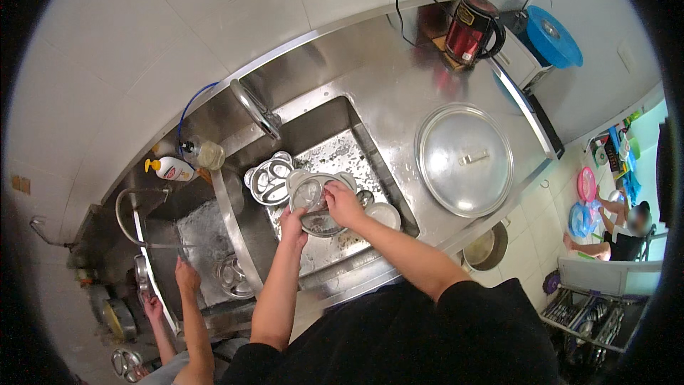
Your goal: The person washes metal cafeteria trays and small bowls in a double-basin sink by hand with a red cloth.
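Over the right basin of a steel sink, my left hand [295,227] grips the lower left rim of a divided stainless steel plate [322,223] with ear-shaped tabs. My right hand [342,203] reaches over the plate's upper right part, its fingers bent down at a compartment; whether they hold anything is hidden. Beneath and to the left, another divided plate [271,179] lies in the basin. A round light dish [383,216] and a small steel bowl [365,198] are to the right, partly behind my forearm. Water droplets and bits cover the basin floor [342,152].
A chrome faucet [256,109] stands behind the basin, near a soap pump bottle [173,169]. At left, a co-worker's hands [187,277] are by the water-filled basin [206,240]. A large lid [465,160] and an electric kettle [473,29] occupy the right counter. Another person sits far right.
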Tool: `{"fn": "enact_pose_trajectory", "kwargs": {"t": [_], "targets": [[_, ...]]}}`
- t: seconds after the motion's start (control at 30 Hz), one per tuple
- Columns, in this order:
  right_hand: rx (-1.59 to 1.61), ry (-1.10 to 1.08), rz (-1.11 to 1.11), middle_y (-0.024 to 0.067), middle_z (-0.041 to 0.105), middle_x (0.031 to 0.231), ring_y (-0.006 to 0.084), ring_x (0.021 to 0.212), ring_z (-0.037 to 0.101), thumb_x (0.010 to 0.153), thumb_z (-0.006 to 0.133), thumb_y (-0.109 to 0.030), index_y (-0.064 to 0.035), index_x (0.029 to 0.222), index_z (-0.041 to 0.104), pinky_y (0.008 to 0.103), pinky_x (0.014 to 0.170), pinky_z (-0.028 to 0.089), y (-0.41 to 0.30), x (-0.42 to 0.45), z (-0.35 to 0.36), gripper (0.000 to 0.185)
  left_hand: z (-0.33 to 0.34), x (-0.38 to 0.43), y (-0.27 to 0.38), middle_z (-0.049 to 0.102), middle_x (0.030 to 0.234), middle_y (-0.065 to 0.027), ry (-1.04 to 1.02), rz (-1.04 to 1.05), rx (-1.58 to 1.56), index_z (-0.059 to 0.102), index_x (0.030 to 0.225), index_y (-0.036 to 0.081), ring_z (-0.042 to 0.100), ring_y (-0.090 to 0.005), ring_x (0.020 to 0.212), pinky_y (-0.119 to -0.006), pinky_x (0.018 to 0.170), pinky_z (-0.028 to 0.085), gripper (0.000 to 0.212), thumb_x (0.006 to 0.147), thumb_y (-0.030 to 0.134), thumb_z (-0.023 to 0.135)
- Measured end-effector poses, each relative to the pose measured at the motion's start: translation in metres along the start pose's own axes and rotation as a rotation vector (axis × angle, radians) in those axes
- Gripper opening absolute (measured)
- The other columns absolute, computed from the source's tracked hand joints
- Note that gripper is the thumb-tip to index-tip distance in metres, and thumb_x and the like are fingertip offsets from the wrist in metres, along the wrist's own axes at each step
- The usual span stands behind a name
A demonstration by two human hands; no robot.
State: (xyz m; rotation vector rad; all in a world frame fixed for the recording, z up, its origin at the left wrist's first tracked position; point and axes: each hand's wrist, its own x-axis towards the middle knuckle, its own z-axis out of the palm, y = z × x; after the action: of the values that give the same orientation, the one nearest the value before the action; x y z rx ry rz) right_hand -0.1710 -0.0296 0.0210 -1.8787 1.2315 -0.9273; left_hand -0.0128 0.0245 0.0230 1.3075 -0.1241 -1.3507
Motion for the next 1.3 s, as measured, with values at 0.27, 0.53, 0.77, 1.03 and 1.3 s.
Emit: {"fn": "enact_pose_trajectory", "kwargs": {"t": [0.27, 0.53, 0.77, 1.03, 1.3], "targets": [[-0.397, -0.389, -0.157, 0.0097, 0.062, 0.104, 0.0288, 0.102, 0.056, 0.079, 0.059, -0.007, -0.0047, 0.092, 0.067, 0.0381, 0.086, 0.048, 0.01, -0.003, -0.024, 0.016, -0.007, 0.002, 0.007, 0.062, 0.103, -0.0194, 0.145, -0.184, -0.095, 0.054, 0.108, -0.007, 0.063, -0.0329, 0.094, -0.045, 0.084, 0.053, 0.029, 0.08, 0.001, 0.055], [0.034, -0.042, -0.047, 0.0147, 0.061, 0.09, 0.0336, 0.084, 0.06, 0.079, 0.055, -0.009, -0.0063, 0.09, 0.066, 0.0412, 0.076, 0.05, 0.016, -0.008, -0.007, 0.015, -0.022, 0.021, -0.018, 0.062, 0.094, -0.0204, 0.066, -0.244, -0.126, 0.055, 0.098, -0.009, 0.063, -0.0325, 0.086, -0.043, 0.084, 0.052, 0.024, 0.078, 0.003, 0.052], [-0.323, -0.16, 0.067, 0.0155, 0.057, 0.091, 0.0346, 0.088, 0.06, 0.083, 0.052, -0.02, -0.0114, 0.092, 0.067, 0.0467, 0.076, 0.049, 0.001, -0.01, -0.04, 0.019, -0.03, 0.006, -0.003, 0.063, 0.101, -0.0223, 0.001, -0.253, -0.215, 0.055, 0.105, -0.01, 0.062, -0.0329, 0.095, -0.043, 0.09, 0.051, 0.031, 0.079, 0.006, 0.051], [-0.277, 0.278, 0.27, 0.0181, 0.056, 0.1, 0.04, 0.084, 0.059, 0.085, 0.053, -0.02, -0.0077, 0.102, 0.065, 0.049, 0.077, 0.049, -0.004, 0.038, -0.03, 0.025, -0.015, -0.015, -0.015, 0.061, 0.104, -0.0215, -0.091, -0.258, -0.164, 0.052, 0.111, -0.01, 0.063, -0.0314, 0.092, -0.043, 0.088, 0.052, 0.034, 0.079, 0.003, 0.053], [-0.333, -0.234, 0.133, 0.0203, 0.066, 0.082, 0.0392, 0.076, 0.064, 0.093, 0.043, -0.037, -0.0022, 0.078, 0.068, 0.0493, 0.07, 0.051, -0.046, 0.059, -0.006, 0.045, 0.002, -0.027, -0.014, 0.063, 0.099, -0.0148, -0.224, -0.099, 0.097, 0.053, 0.11, -0.005, 0.065, -0.0275, 0.088, -0.042, 0.078, 0.056, 0.037, 0.074, -0.009, 0.055]]}}
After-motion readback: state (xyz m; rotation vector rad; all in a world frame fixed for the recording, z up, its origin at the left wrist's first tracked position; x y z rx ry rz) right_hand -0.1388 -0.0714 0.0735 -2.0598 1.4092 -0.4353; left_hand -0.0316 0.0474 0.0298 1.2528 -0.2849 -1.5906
